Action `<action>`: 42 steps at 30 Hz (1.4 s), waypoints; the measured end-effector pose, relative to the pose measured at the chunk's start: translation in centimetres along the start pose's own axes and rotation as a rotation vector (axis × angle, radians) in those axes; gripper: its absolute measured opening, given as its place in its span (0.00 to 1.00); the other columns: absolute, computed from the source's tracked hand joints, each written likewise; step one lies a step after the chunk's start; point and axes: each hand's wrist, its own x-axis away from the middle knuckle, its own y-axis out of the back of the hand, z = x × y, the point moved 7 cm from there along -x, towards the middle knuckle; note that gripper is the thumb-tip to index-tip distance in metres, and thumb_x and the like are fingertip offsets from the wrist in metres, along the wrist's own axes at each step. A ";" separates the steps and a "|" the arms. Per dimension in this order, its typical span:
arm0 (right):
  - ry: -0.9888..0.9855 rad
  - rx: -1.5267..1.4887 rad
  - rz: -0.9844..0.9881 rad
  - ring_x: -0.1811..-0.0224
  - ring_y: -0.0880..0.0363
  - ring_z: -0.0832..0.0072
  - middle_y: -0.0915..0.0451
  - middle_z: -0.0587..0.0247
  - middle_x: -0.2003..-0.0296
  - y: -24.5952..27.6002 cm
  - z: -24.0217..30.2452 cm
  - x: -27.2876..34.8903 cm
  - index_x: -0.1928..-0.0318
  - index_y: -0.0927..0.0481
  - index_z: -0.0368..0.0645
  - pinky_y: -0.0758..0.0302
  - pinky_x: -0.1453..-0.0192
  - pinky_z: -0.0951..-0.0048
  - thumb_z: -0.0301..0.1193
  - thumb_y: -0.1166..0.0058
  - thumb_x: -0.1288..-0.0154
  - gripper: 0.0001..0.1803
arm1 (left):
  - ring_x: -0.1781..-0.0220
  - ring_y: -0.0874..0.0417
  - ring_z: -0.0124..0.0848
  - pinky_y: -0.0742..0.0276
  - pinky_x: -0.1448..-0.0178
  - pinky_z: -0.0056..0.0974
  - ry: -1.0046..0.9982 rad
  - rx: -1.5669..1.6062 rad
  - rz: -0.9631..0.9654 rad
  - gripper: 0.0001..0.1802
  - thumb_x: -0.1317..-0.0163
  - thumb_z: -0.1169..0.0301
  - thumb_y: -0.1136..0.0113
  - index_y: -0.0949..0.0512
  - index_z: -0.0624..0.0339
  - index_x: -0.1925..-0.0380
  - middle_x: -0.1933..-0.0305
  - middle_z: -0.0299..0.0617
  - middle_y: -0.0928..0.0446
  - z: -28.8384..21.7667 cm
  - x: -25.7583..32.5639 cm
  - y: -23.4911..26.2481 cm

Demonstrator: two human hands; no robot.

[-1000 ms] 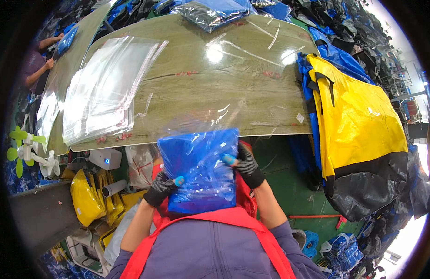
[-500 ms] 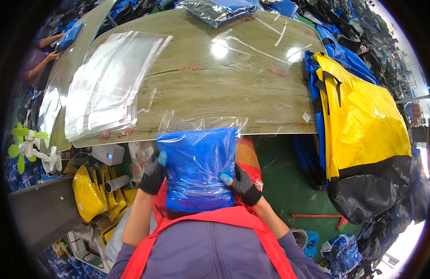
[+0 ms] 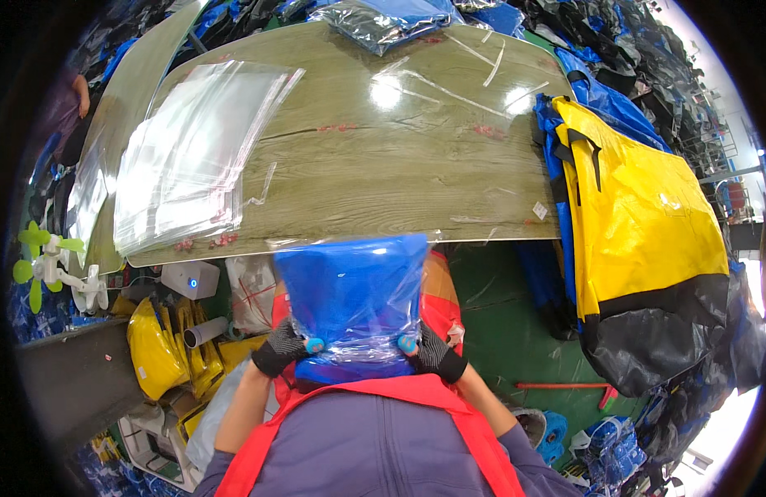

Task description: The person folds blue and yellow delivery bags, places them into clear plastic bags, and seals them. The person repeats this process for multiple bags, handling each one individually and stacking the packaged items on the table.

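A folded blue sheet-like item (image 3: 350, 277), perhaps a folded bag, lies inside a clear plastic bag (image 3: 358, 352) held between my lap and the table edge. My left hand (image 3: 283, 348), in a dark grey glove with a bright blue thumb tip, grips the plastic's lower left side. Opposite it, my right hand (image 3: 435, 349), gloved the same way, pinches the lower right side. Both thumbs rest on top, and the fingers beneath are partly hidden. Between the thumbs the plastic is wrinkled.
A wood-patterned table (image 3: 383, 166) lies ahead, with a stack of clear plastic bags (image 3: 188, 157) at left and a wrapped packet (image 3: 383, 25) at the far edge. Yellow-and-black bags (image 3: 648, 224) hang over its right side. A small green-bladed fan (image 3: 47, 265) stands left.
Both hands have slid down the sides of the plastic toward me, thumbs now on its lower part. The blue item's far end looks smoother. The other person's hands at far left have moved.
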 end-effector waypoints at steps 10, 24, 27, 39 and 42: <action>0.080 -0.183 0.062 0.49 0.23 0.73 0.22 0.60 0.49 4.3 14.0 -11.8 0.39 0.29 0.39 0.25 0.43 0.71 0.43 0.39 0.38 0.31 | 0.30 0.39 0.58 0.46 0.27 0.53 -0.919 -0.906 -0.133 0.26 0.47 0.66 0.33 0.23 0.42 0.45 0.32 0.52 0.35 -18.0 -1.9 1.0; 0.491 0.047 -0.222 0.47 0.25 0.71 0.24 0.56 0.48 0.8 14.4 -6.7 0.42 0.28 0.42 0.28 0.40 0.68 0.28 0.25 0.55 0.37 | 0.49 0.21 0.32 0.24 0.44 0.36 -0.351 0.504 -0.301 0.41 0.54 0.68 0.23 0.33 0.61 0.40 0.48 0.42 0.24 -12.9 -6.5 2.3; 0.212 -0.018 -0.247 0.51 0.24 0.74 0.21 0.59 0.53 1.0 11.3 -7.2 0.48 0.24 0.42 0.27 0.42 0.71 0.26 0.27 0.54 0.30 | 0.51 0.21 0.31 0.24 0.46 0.35 -0.229 0.467 -0.373 0.34 0.51 0.68 0.26 0.29 0.62 0.44 0.50 0.41 0.22 -11.0 -6.0 1.4; 0.529 0.527 -0.139 0.46 0.23 0.65 0.22 0.49 0.46 0.5 15.4 -5.8 0.52 0.16 0.40 0.28 0.43 0.68 0.36 0.45 0.33 0.16 | 0.39 0.28 0.36 0.42 0.30 0.46 -0.410 0.021 -0.289 0.12 0.37 0.62 0.38 0.19 0.60 0.66 0.49 0.48 0.23 -10.6 -4.1 4.0; 0.467 0.551 -0.257 0.62 0.21 0.78 0.17 0.59 0.60 -0.2 17.4 -6.0 0.49 0.17 0.48 0.25 0.56 0.76 0.38 0.48 0.30 0.14 | 0.55 0.25 0.29 0.34 0.47 0.38 -0.682 -0.225 -0.317 0.18 0.35 0.55 0.43 0.20 0.59 0.68 0.61 0.40 0.21 -14.0 -3.8 4.1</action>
